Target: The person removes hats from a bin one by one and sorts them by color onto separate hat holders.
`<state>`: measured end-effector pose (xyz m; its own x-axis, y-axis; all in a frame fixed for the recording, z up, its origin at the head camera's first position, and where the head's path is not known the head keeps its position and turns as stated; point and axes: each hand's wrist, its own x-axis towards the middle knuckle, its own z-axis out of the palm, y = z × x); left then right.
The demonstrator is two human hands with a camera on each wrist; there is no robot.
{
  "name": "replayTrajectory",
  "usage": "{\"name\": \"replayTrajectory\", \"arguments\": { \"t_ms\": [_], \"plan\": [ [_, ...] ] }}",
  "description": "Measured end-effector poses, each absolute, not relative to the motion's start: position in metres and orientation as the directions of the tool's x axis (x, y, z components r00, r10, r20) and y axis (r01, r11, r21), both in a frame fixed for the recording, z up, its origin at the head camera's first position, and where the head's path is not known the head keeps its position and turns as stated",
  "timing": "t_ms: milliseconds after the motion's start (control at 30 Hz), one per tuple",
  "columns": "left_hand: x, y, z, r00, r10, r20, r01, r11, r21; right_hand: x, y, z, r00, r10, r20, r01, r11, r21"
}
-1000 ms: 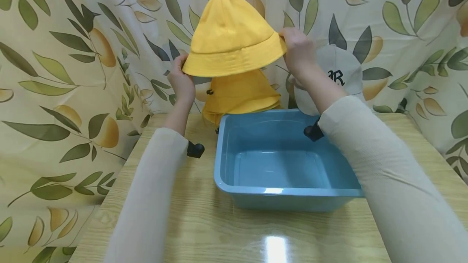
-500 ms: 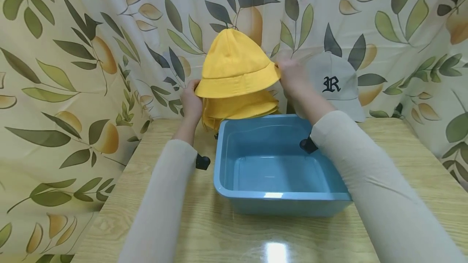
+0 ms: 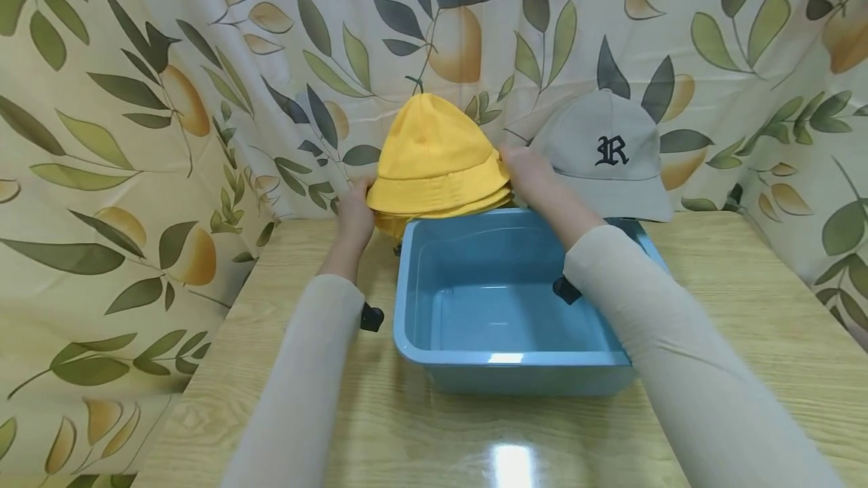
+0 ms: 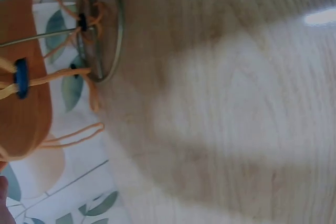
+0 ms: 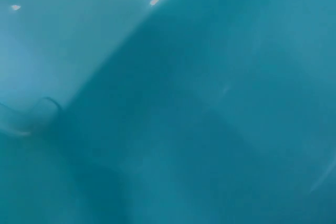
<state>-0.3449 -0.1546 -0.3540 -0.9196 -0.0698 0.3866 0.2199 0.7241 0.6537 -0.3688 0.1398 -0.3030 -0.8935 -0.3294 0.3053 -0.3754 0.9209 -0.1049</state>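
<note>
A yellow bucket hat [image 3: 434, 138] sits at the back over one or more other yellow hats [image 3: 447, 209], whose brims show just beneath its own. My left hand [image 3: 356, 213] holds its brim at the left, the fingers partly hidden behind the cloth. At the right side of the brim, my right hand [image 3: 532, 172] pinches the edge. In the left wrist view, an orange-looking hat [image 4: 26, 114] hangs with cords and a dark toggle [image 4: 21, 78], beside a round wire stand base [image 4: 119, 35].
A blue plastic basin [image 3: 508, 358] stands in front of the hats, under my right forearm; its inside fills the right wrist view. A grey cap [image 3: 600, 141] with a black letter stands at the back right. A leaf-print curtain [image 3: 271, 96] closes off the back and sides.
Both hands have lowered the yellow bucket hat from the air onto the other yellow hats. The grey cap now shows more fully beside my right arm.
</note>
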Motion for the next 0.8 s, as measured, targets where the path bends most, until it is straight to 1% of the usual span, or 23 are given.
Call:
{"name": "replayTrajectory", "arguments": {
  "t_ms": [133, 233, 467, 633, 800],
  "plan": [
    [-0.344, -0.156, -0.365, -0.92, -0.052, 0.389, 0.235, 0.721, 0.652, -0.368, 0.137, -0.309, -0.897, -0.359, 0.259, -0.388, 0.919, -0.07],
    [-0.343, -0.156, -0.37, -0.913, -0.04, 0.405, 0.242, 0.748, 0.618, -0.367, 0.137, -0.311, -0.896, -0.382, 0.228, -0.404, 0.913, -0.056],
    [-0.342, -0.155, -0.363, -0.943, 0.018, 0.333, 0.212, 0.804, 0.556, -0.366, 0.142, -0.306, -0.896, -0.406, 0.177, -0.421, 0.905, -0.055],
    [-0.337, -0.158, -0.355, -0.959, 0.094, 0.266, 0.225, 0.822, 0.523, -0.362, 0.14, -0.295, -0.904, -0.425, 0.057, -0.427, 0.904, -0.029],
    [-0.327, -0.161, -0.344, -0.955, 0.191, 0.228, 0.277, 0.849, 0.451, -0.353, 0.136, -0.276, -0.89, -0.454, -0.046, -0.455, 0.89, 0.024]
  ]
}}
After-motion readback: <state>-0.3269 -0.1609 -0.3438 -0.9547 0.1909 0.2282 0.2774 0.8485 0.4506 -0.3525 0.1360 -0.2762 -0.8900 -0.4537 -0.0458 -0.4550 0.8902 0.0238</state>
